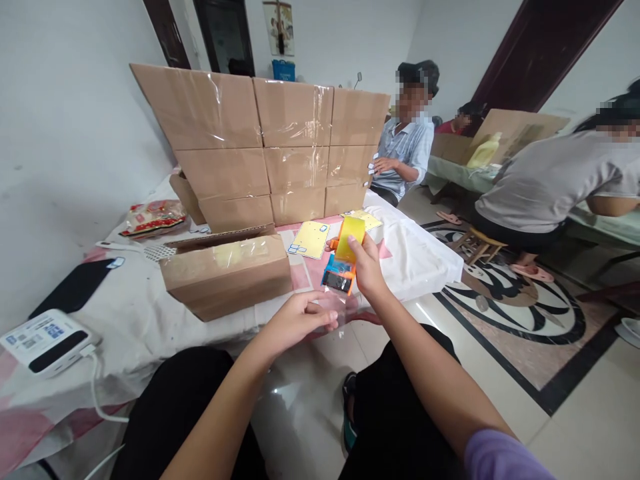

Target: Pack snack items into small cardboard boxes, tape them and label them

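The orange-and-yellow packet point(344, 261) sits above the tabletop's point(150, 313) edge, pinched in the right hand point(367, 267); the left hand point(300, 320) grasps its clear sleeve point(336, 310). It looks light, flimsy, slippery; best held by the edges.

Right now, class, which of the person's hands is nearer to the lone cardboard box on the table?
Left. The left hand hovers just right of the box; the right hand is farther right, holding a yellow-orange item.
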{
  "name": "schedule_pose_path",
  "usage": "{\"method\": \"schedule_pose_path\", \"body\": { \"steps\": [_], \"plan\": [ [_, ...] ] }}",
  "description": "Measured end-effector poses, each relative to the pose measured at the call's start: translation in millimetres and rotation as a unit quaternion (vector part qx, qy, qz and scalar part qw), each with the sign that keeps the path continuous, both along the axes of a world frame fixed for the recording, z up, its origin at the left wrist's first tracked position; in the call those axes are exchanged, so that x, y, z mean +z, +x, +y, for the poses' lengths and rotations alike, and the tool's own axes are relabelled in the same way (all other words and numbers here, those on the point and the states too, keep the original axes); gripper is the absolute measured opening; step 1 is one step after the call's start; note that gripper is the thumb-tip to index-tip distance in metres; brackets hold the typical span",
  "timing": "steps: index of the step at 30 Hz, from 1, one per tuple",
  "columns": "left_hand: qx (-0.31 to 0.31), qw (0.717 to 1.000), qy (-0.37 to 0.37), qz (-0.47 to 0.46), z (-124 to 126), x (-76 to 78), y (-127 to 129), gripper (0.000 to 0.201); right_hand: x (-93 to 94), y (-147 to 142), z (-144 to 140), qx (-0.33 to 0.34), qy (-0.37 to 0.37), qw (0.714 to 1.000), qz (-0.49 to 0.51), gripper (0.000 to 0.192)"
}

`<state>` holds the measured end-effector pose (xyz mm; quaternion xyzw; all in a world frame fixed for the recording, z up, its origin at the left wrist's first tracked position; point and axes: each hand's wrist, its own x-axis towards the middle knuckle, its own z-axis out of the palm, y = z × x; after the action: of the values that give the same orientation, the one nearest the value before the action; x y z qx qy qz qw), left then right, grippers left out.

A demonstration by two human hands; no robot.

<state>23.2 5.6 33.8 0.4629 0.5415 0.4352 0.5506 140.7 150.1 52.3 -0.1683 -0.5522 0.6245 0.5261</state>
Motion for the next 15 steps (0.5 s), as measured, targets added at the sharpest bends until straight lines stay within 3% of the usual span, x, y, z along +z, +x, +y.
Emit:
{"method": "schedule_pose_path", "body": {
  "steps": [4, 11, 15],
  "plan": [
    [-0.048, 0.999, -0.009, 0.019, -1, 4.7, 0, 0.036, 0.6, 5, 5, -0.018, 0.015, 1.000, -0.011, 0.030],
    [-0.073, 0.995, -0.029, 0.059, -19, 32.5, -4, 0.029, -6.0, 14, 10, -0.026, 0.082, 0.995, -0.055, 0.034],
    [-0.068, 0.995, -0.030, 0.064, -24, 33.9, 0, 0.030, -3.9, 11, 9, -0.027, 0.056, 0.998, -0.023, 0.030]
  ]
}}
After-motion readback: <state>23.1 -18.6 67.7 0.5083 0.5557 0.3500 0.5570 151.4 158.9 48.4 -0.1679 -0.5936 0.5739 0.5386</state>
